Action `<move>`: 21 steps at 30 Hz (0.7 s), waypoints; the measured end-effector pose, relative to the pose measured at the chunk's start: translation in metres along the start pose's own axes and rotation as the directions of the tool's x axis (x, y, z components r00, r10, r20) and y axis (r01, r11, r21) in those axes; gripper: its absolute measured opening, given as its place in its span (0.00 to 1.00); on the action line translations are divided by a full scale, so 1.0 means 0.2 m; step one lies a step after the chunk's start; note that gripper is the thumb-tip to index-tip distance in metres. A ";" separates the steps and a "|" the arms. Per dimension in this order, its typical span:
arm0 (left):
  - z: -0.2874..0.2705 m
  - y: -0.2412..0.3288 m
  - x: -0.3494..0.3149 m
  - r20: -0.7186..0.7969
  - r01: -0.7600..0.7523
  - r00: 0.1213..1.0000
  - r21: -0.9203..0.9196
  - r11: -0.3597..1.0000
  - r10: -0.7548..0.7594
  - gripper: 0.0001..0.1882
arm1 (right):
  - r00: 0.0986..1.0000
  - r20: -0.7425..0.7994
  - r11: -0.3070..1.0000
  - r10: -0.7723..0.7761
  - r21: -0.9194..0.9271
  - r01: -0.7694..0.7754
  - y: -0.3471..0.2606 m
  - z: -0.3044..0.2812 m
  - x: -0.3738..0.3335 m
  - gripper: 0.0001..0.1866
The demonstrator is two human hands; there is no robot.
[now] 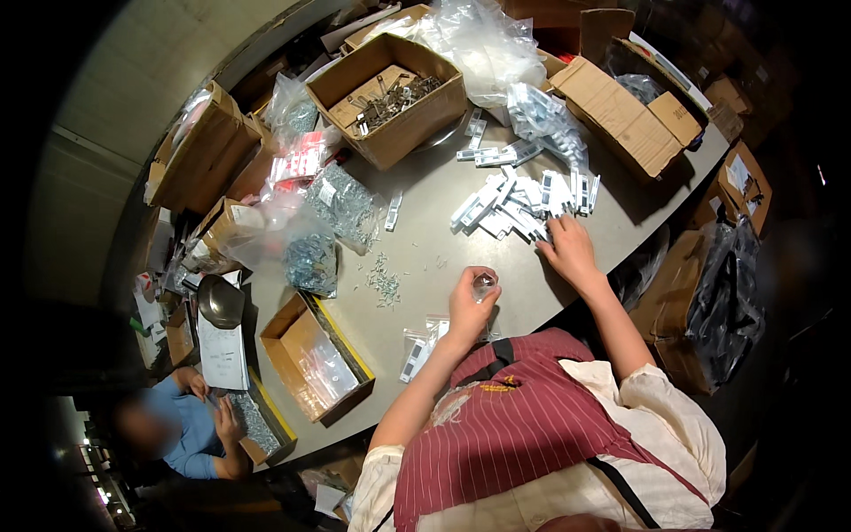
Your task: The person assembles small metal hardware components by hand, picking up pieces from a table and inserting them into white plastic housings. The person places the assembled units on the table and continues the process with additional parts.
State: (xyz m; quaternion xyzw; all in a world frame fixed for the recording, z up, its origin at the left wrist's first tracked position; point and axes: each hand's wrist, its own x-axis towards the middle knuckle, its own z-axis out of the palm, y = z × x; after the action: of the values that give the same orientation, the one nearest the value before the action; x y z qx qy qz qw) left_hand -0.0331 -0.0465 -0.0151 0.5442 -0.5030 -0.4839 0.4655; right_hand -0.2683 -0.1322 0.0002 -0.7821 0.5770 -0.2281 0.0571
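Observation:
My left hand [468,306] is closed around a clear plastic bag [484,285] above the table near my apron. My right hand [572,253] reaches to the near edge of a loose pile of long white-and-grey flat pieces [510,208]. Its fingers are stretched out and its thumb stands apart; the fingertips touch the pile. By my left forearm lie small clear bags with such pieces inside [413,355], partly hidden by the arm. Small silvery screws [383,282] are scattered on the table to the left of my left hand.
An open cardboard box of metal parts [390,102] stands at the back. Clear bags of screws [341,204] lie left of centre. A shallow box of flat bags [317,359] sits at the near left. A co-worker in a blue shirt [191,430] handles something beyond it.

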 end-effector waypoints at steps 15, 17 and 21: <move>-0.14 0.23 0.03 0.364 0.444 0.893 -0.804 0.395 -0.264 0.15 | 0.737 0.642 0.163 0.211 0.721 -0.674 0.21 -0.09 -0.01 0.14; -0.14 0.23 0.04 0.388 0.462 0.885 -0.803 0.377 -0.259 0.15 | 0.714 0.667 0.069 0.214 0.719 -0.692 0.20 -0.14 -0.02 0.19; -0.06 0.26 0.04 0.329 0.530 0.843 -0.637 0.559 -0.425 0.16 | 0.697 0.707 -0.131 0.120 0.707 -0.695 0.11 -0.15 -0.09 0.25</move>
State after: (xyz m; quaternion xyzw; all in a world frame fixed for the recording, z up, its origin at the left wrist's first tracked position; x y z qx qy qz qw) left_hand -0.0249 -0.0578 0.0368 0.4039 -0.1416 -0.7823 0.4525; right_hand -0.3041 -0.1181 0.0141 -0.3095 0.4486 -0.3486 0.7625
